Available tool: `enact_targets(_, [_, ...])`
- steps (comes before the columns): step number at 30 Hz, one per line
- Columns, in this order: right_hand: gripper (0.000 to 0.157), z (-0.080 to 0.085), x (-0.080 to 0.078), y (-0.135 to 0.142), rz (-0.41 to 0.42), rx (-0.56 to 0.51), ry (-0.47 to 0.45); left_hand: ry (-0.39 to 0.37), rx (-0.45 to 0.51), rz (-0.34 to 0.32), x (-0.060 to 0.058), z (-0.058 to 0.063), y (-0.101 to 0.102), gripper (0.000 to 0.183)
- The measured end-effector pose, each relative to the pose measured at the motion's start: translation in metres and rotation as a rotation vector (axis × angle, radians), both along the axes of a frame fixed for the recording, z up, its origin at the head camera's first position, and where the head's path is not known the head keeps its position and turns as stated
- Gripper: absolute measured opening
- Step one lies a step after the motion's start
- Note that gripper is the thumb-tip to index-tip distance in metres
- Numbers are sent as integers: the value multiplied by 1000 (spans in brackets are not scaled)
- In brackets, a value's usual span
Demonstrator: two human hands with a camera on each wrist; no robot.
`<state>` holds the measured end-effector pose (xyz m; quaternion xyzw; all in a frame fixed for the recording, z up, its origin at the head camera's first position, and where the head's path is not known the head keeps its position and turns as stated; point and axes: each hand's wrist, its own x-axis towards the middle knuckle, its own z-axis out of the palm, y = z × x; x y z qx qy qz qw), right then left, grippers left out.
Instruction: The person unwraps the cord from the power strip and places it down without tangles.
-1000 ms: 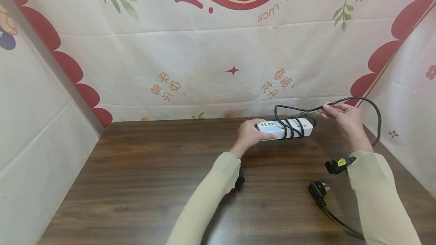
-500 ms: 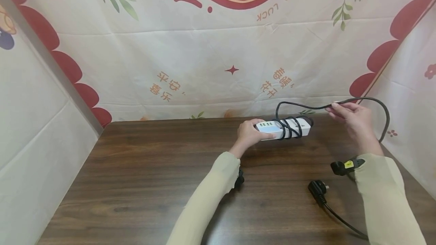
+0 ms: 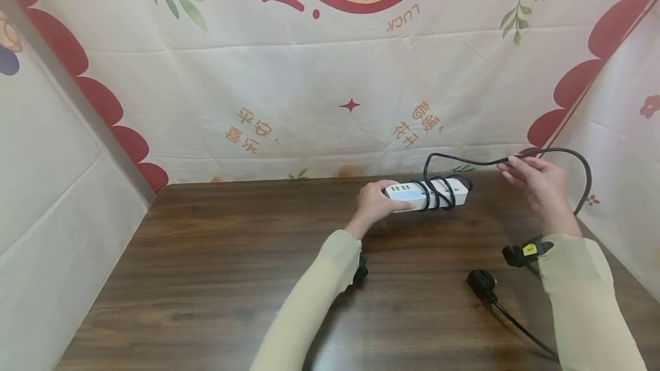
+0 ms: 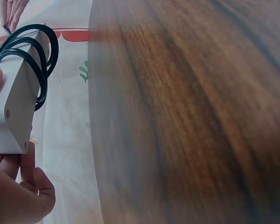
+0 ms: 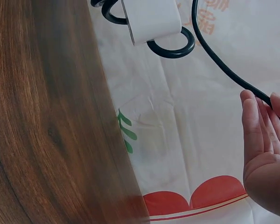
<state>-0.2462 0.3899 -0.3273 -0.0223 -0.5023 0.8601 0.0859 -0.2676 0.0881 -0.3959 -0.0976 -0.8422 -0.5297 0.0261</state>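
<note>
My left hand (image 3: 375, 200) grips the left end of a white power strip (image 3: 404, 193), thumb along the near side and fingers behind. Several turns of black power cord (image 3: 437, 193) wrap the strip's middle and right part. In the left wrist view the strip (image 4: 19, 95) is tilted, with fingers under its end. My right hand (image 3: 538, 185) pinches the cord between thumb and fingertips, right of the strip; the right wrist view shows this cord (image 5: 224, 67) running down to the fingers. From the hand the cord loops over and behind the right forearm. Its black plug (image 3: 482, 285) lies on the table, prongs facing right.
The brown wooden table (image 3: 222, 268) ends at a printed cloth backdrop (image 3: 309, 73) just behind the strip. Cloth side walls (image 3: 46, 199) stand left and right. Black devices sit at both wrists, the right one (image 3: 526, 251) with a yellow label.
My right hand has moved right, drawing the cord with it, and the raised cord bend has shifted slightly rightward over the strip. The left hand keeps its hold on the power strip.
</note>
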Motion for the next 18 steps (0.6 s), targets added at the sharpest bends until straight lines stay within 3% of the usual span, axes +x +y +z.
enact_targets(18, [10, 9, 12, 10, -18, 101, -66, 1, 2, 36, -1, -2, -6, 48])
